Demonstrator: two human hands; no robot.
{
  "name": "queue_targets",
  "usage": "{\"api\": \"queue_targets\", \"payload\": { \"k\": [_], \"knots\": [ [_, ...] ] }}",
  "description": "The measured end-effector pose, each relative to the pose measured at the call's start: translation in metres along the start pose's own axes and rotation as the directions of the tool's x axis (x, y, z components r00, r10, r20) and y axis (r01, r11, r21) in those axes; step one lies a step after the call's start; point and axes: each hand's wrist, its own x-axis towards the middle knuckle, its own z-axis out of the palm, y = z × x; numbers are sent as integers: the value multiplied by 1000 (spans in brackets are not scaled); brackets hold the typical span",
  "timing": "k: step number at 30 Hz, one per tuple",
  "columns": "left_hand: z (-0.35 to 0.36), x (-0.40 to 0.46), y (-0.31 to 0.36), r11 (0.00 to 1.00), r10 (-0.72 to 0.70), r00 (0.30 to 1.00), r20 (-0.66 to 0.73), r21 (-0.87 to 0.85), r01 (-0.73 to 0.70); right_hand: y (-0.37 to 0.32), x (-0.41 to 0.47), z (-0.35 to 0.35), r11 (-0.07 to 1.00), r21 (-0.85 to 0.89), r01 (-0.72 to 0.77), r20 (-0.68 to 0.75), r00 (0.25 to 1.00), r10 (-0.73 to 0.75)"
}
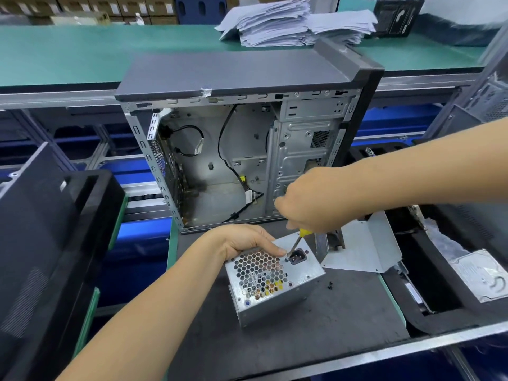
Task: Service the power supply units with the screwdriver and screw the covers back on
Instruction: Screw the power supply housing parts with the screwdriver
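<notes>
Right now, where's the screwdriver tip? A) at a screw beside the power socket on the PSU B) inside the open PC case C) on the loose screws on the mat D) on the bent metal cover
A: the right hand holds the yellow-handled screwdriver with its tip at a screw beside the power socket of the power supply unit, which the left hand steadies.

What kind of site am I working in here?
Probably a computer repair or refurbishing line: an opened desktop tower case on a green-topped workbench, a power supply unit being unscrewed, stacked paperwork behind.
</notes>
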Motion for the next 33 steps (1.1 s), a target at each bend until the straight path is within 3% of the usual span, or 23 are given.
{"api": "queue_targets", "payload": {
  "k": [2,4,7,10,11,13,15,18,20,23,26,28,30,33],
  "knots": [
    [0,-1,0,1000,-1,1000,0,-10,1,-2,-5,-1,996,-51,76,52,996,-74],
    [0,-1,0,999,-1,1000,-15,-33,1,-5,-10,-1,966,-209,154,53,988,-146],
    [-1,1,-3,998,57,996,-63,1,-57,-3,-14,-1,767,-600,227,-138,915,-379],
    [0,1,-5,996,84,995,-48,12,-84,0,-17,-1,608,-747,269,-122,844,-523],
    [1,1,-4,997,74,996,-56,17,-73,0,-16,1,622,-733,275,-107,856,-506],
    [0,3,-5,999,46,998,-52,22,-45,-1,-12,6,755,-603,258,-111,910,-400],
    [1,2,-4,1000,15,1000,-11,-2,-15,0,-10,6,932,-327,156,-79,978,-191],
    [1,1,-1,1000,2,1000,9,-25,-2,2,-4,6,1000,0,-7,32,999,7],
    [1,0,-1,1000,7,1000,0,-24,-7,-1,-3,3,998,-62,0,10,1000,1],
    [1,0,-1,999,14,999,-29,-47,-15,-10,-8,2,919,-385,85,-152,976,-155],
    [2,0,-1,997,82,994,-67,2,-82,-4,-13,14,752,-636,175,-294,845,-446],
    [3,0,-2,995,96,993,-62,24,-95,5,-18,14,688,-696,205,-324,765,-556],
    [2,0,-2,997,78,996,-43,14,-77,6,-21,11,690,-699,188,-302,797,-522],
    [2,-1,0,1000,3,1000,19,-10,-3,-1,-18,4,824,-559,89,-204,949,-241]
  ]
}}
